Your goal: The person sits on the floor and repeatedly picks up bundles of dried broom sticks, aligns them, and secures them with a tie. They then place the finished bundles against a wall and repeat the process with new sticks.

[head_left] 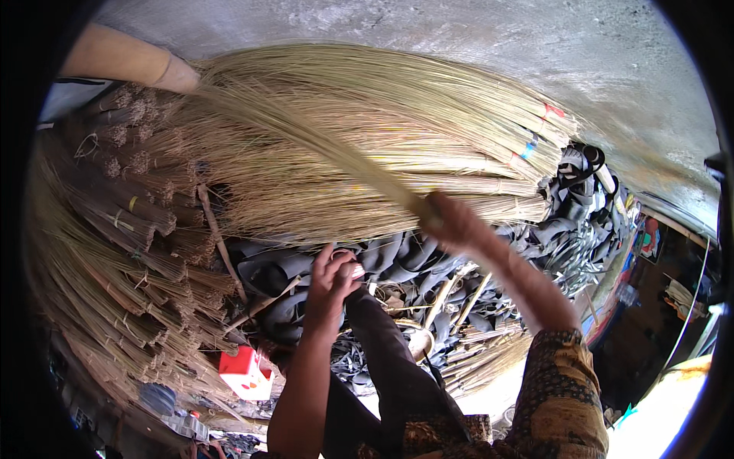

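Stalk bundle (382, 183) slants above the broad stalk pile (413, 122), from near its upper left corner to its lower edge; dark strips (397, 262) lie along that edge, a red-and-white box (243, 372) near their lower left. The right hand (451, 223) clenches the bundle's near end; the left hand (329, 283) curls beside a small striped object (357, 270), pinching it or not, I cannot tell.

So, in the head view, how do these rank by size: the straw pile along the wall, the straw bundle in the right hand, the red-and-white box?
1. Straw pile, clearly largest
2. Straw bundle in the right hand, long but thin
3. Red-and-white box
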`<state>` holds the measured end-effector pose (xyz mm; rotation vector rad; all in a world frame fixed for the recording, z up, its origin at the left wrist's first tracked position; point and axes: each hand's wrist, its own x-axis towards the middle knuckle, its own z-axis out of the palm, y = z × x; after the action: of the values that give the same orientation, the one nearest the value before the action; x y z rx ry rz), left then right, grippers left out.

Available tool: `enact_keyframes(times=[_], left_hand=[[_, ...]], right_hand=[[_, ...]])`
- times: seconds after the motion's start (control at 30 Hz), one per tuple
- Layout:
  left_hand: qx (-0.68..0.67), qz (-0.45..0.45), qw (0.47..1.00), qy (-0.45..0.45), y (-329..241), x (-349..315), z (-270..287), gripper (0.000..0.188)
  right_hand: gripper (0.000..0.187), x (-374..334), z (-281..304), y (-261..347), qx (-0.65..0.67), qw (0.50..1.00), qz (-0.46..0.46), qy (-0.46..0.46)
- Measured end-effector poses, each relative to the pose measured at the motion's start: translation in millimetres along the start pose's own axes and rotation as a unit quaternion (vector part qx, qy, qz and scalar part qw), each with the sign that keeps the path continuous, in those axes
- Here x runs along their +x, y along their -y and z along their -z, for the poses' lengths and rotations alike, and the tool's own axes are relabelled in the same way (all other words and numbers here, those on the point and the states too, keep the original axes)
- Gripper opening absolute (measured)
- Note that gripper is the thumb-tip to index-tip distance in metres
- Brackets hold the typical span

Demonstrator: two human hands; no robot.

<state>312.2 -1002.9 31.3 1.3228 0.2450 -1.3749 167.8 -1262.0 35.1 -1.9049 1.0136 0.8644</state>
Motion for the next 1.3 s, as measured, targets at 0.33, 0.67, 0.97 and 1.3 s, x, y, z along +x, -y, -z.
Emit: enact_keyframes(times=[0.33,0.67,0.97,1.3], left_hand=[[-0.208,0.086,0.97,-0.089,53.9,1.0,-2.1,0.027],[-0.188,0.101,0.968,-0.131,61.4,-44.7,12.4,0.024],[-0.208,0.102,0.965,-0.126,65.9,-51.7,11.9,0.033],[-0.2,0.115,0.968,-0.095,80.0,-68.8,22.5,0.045]], right_hand=[[0.089,43.1,23.7,-103.3,-0.187,0.899,-0.074,-0.388],[0.062,112.2,46.7,-177.3,-0.264,0.871,-0.076,-0.406],[0.032,92.6,5.2,-155.7,-0.201,0.931,-0.078,-0.294],[0.078,-41.8,-82.5,-65.1,0.256,0.961,-0.005,0.104]])
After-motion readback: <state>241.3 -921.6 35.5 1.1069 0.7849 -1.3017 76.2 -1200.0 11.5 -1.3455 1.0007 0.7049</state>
